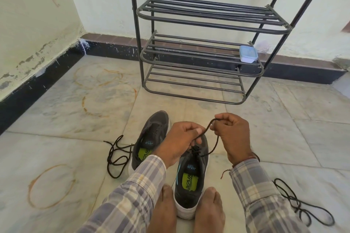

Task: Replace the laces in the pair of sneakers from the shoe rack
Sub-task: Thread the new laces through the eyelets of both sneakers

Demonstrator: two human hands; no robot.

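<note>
While raised over the near sneaker (pixel 191 172): left hand (pixel 181 138) fingers pinching dark lace (pixel 206 130); right hand (pixel 233 134) fingers gripping its end.

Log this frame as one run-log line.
left hand: shut on lace | right hand: shut on lace | near sneaker: being laced | far sneaker: unlaced | loose laces: floor
</note>
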